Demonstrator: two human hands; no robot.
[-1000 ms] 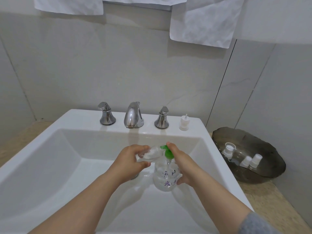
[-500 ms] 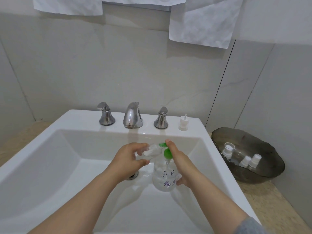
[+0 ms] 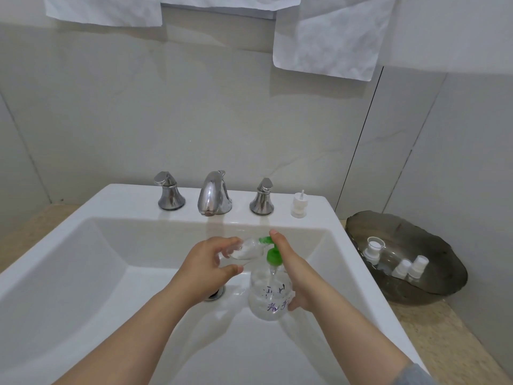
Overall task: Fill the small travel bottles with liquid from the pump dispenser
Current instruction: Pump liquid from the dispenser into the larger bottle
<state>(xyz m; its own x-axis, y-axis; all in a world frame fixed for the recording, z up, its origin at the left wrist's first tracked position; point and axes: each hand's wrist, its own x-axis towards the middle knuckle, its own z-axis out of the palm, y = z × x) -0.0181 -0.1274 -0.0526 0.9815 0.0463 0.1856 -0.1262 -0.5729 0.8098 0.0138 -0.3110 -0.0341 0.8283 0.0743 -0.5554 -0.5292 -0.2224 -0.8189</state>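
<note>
Now the green pump head [image 3: 266, 240] stands higher than a second ago, mid-stroke. Right hand [image 3: 301, 275] wraps the pump dispenser [image 3: 270, 297] over the sink [image 3: 111, 202], forefinger on top. Left hand [image 3: 202, 262] pinches the travel bottle [image 3: 247, 250] at the spout. More strokes likely.

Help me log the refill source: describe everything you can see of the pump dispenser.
The pump dispenser is a round, clear plastic bottle with a green pump head and handwritten marks on its side. It is upright over the sink basin. The right hand grips it, a finger on the pump top; the nozzle meets the small travel bottle held by the left hand.
</note>
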